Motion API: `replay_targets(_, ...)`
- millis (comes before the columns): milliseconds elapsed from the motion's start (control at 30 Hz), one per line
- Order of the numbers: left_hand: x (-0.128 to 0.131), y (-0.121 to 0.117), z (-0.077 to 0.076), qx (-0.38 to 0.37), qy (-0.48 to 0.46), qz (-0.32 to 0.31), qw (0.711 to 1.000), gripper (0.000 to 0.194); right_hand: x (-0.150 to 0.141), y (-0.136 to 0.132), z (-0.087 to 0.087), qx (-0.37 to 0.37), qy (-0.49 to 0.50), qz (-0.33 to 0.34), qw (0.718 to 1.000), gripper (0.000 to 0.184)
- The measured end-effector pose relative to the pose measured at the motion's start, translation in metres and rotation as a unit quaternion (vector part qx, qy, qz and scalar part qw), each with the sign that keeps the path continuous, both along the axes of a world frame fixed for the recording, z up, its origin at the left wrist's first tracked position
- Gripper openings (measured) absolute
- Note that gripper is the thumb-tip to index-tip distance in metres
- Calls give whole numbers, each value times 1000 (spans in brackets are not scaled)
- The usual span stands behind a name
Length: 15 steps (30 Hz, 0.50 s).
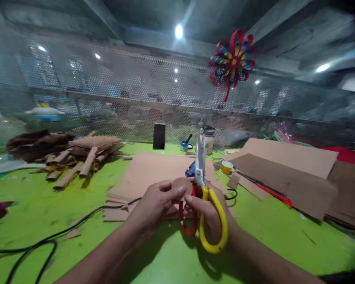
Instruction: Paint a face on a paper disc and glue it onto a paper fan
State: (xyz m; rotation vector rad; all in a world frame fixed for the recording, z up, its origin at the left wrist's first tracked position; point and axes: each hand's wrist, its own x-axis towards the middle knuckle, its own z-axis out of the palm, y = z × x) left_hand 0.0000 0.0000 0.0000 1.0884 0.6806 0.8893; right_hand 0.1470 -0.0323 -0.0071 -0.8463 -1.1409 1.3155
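My left hand (154, 201) pinches a small round piece of brown cardboard (182, 185) between thumb and fingers. Beside it, my right hand (214, 215) is closed around a pair of scissors (200, 165) with one red and one yellow handle loop. The blades point up and away from me. My right fingertips also reach the lower edge of the cardboard disc. Below and behind both hands lies a stack of tan cardboard sheets (144, 169). A blue tool (190, 169), partly hidden by the scissors, rests on that stack.
Fan-shaped paper pieces with rolled handles (88, 161) are piled at left. A black cable (77, 225) crosses the green table (112, 264). Cardboard sheets (284, 177), red-handled scissors (275, 195) and a yellow tape roll (226, 167) lie right. A phone (159, 136) stands before the perforated panel.
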Motion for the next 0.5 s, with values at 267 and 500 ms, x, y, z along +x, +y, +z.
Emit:
replay_targets(267, -1, 3, 2, 57, 20, 57, 997, 24, -1, 0, 4, 23, -13, 24, 999, 34)
replay_targets(500, -7, 6, 7, 126, 41, 120, 984, 27, 14, 4, 11, 62, -144, 8, 988, 40)
